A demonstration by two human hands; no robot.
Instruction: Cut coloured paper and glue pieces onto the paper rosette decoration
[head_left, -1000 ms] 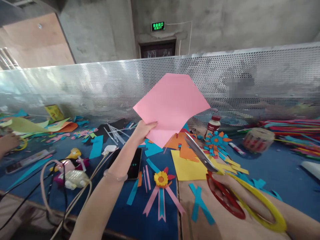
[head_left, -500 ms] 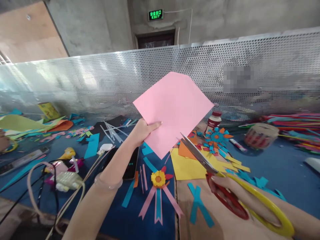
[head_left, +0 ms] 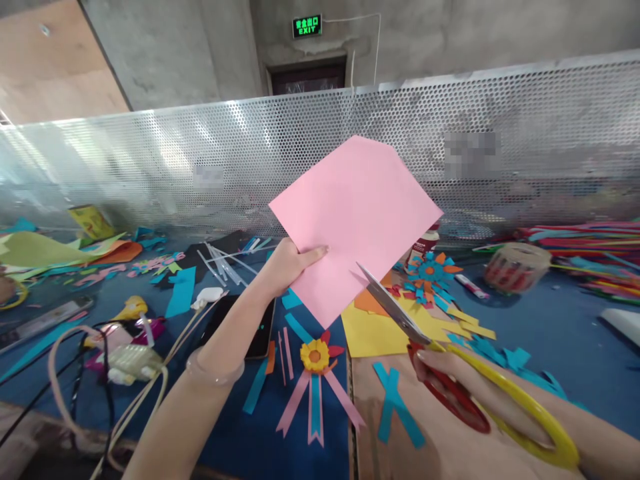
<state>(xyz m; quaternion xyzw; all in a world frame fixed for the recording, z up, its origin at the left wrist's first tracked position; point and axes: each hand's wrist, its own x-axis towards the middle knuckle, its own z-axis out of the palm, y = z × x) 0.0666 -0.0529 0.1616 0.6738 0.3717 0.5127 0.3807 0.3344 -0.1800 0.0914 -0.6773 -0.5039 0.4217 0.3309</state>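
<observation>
A sheet of pink paper (head_left: 355,213) is held up by my left hand (head_left: 293,267), its thumb on the front near the lower left edge. My right hand (head_left: 465,380) grips scissors (head_left: 400,317) with red and yellow handles; their blades overlap the paper's lower right edge. Below the sheet lies a yellow paper flower (head_left: 315,356) with pink and blue ribbon tails. To its right are crossed blue strips (head_left: 395,405) on brown board. Yellow paper (head_left: 377,330) and a blue and orange flower (head_left: 431,270) lie behind the scissors.
A phone (head_left: 260,327) lies beneath my left forearm. Cables and a power strip (head_left: 133,363) are at the left. A red-capped bottle (head_left: 424,245), partly hidden, a round container (head_left: 517,267) and colourful stems (head_left: 590,257) stand or lie before a perforated metal panel (head_left: 170,173).
The pink paper has shifted slightly right and now covers the bottle's cap. The scissors are slightly further left and nearer over its lower right edge.
</observation>
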